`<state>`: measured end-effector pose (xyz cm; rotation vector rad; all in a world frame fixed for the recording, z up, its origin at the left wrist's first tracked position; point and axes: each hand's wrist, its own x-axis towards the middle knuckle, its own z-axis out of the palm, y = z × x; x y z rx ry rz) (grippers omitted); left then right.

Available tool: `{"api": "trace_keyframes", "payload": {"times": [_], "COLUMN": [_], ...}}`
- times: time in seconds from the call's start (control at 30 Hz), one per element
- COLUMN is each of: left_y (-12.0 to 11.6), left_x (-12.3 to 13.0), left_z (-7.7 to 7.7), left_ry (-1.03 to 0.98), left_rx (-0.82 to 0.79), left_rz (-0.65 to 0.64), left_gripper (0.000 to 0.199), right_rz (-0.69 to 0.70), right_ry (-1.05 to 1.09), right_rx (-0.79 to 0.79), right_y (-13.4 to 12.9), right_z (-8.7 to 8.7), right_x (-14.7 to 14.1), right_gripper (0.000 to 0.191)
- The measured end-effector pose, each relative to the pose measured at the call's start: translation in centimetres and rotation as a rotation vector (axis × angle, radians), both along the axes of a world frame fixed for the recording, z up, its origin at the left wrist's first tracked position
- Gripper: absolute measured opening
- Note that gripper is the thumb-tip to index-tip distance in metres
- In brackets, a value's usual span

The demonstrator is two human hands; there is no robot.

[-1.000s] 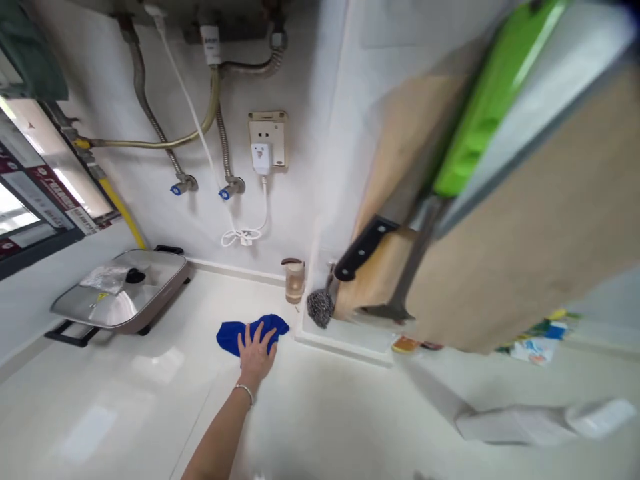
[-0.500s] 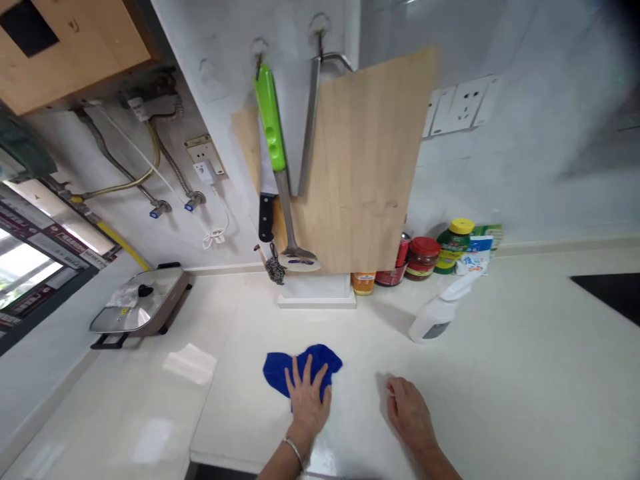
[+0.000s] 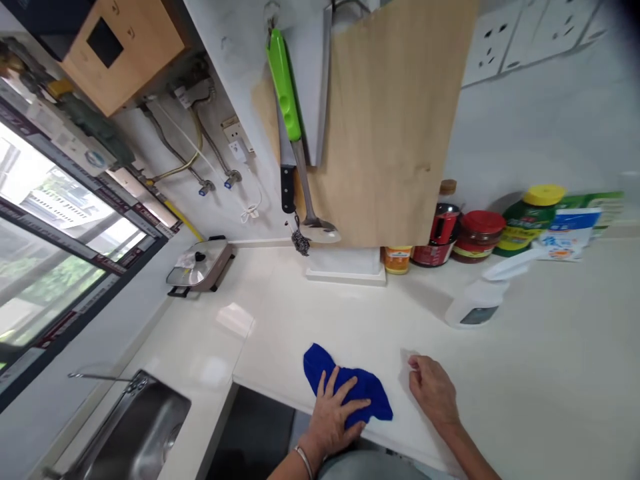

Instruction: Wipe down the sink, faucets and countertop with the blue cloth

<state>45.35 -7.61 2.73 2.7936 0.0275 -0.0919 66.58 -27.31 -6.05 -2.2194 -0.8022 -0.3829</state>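
Observation:
A blue cloth (image 3: 373, 393) lies spread and slightly wrinkled on the white countertop (image 3: 280, 333), close to the front edge. My left hand (image 3: 336, 408) presses flat on it with the fingers spread, and a bracelet circles that wrist. To the right, apart from the cloth, my right hand (image 3: 434, 390) rests on the counter with its fingers curled in; nothing shows in them. Beyond the right hand stands a white spray bottle (image 3: 480, 300) with a grey label.
A cutting board (image 3: 385, 133), a green-handled spatula (image 3: 287, 87) and a knife (image 3: 287, 190) hang on the wall. Below are a red-lidded jar (image 3: 479, 237) and a yellow-capped container (image 3: 530, 220). An electric pan (image 3: 205, 263) and steel sink (image 3: 135, 427) are at left.
My left hand has moved the blue cloth nearer the counter's front edge, and the cloth's shape has changed. My view has shifted, bringing the sink in. My right hand stays curled on the counter.

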Motion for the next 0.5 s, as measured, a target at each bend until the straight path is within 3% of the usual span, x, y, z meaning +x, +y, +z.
{"api": "trace_keyframes", "payload": {"times": [0.23, 0.5], "left_y": [3.0, 10.6], "left_x": [-5.4, -7.9], "left_z": [1.1, 0.7], "left_ry": [0.029, -0.022], "left_rx": [0.061, 0.154], "left_rz": [0.343, 0.578], "left_gripper": [0.048, 0.047], "right_rz": [0.032, -0.025], "right_ry": [0.191, 0.364], "right_rx": [0.079, 0.091], "right_y": [-1.2, -1.7], "right_z": [-0.9, -1.2], "right_x": [-0.1, -0.1], "right_gripper": [0.018, 0.028]}}
